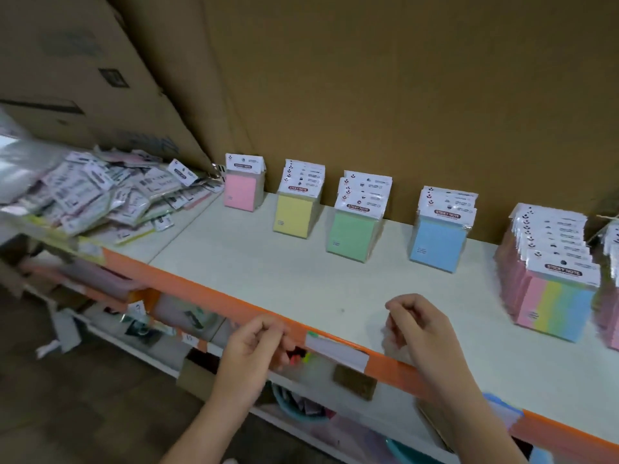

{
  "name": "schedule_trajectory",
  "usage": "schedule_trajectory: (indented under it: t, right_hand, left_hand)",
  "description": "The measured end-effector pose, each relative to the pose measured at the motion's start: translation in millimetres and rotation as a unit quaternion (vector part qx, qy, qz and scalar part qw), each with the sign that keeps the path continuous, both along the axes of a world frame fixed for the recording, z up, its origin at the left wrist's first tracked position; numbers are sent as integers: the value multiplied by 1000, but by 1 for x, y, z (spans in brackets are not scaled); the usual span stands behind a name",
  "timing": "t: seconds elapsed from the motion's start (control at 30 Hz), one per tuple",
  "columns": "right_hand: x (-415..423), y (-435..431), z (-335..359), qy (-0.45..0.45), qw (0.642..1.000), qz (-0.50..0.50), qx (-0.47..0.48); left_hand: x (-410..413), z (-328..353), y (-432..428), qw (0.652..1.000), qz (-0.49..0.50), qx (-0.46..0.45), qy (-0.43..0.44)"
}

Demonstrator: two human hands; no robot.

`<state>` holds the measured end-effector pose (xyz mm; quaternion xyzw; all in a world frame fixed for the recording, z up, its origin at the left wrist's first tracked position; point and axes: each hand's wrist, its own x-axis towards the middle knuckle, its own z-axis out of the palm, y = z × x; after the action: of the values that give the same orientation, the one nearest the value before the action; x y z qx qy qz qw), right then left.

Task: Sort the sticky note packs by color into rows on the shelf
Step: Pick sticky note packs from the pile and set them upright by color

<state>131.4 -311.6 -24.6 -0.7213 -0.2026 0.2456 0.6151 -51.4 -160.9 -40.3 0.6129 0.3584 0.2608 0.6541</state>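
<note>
Along the back of the white shelf (301, 279) stand rows of sticky note packs: a pink pack (240, 189), a short yellow row (294, 216), a green row (355, 231), a blue row (438, 244) and a long rainbow row (557, 303) at the right. A loose heap of unsorted packs (110, 192) lies at the left end. My left hand (254, 343) hovers at the shelf's orange front edge with fingers loosely curled, holding nothing. My right hand (418, 326) hangs over the shelf's front part, fingers also loosely curled and empty.
Brown cardboard boxes (368, 78) form the wall behind the shelf. An orange rail (207, 296) with a white label strip runs along the shelf's front. Lower shelves beneath hold assorted goods and a teal basket (294, 410). More packs (613, 296) stand at the far right edge.
</note>
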Motion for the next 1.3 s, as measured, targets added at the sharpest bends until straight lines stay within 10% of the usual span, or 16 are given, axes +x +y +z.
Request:
schedule_trajectory:
  t: [0.43, 1.0, 1.3]
  right_hand:
    - [-143, 165, -13, -49, 995, 84, 20]
    - [-211, 423, 18, -50, 996, 73, -21]
    - [-173, 504, -8, -79, 984, 43, -153]
  left_hand:
    - [-197, -9, 161, 986, 168, -4, -16]
    - [-212, 24, 375, 991, 41, 118, 48]
    - [-160, 21, 468, 840, -76, 474, 252]
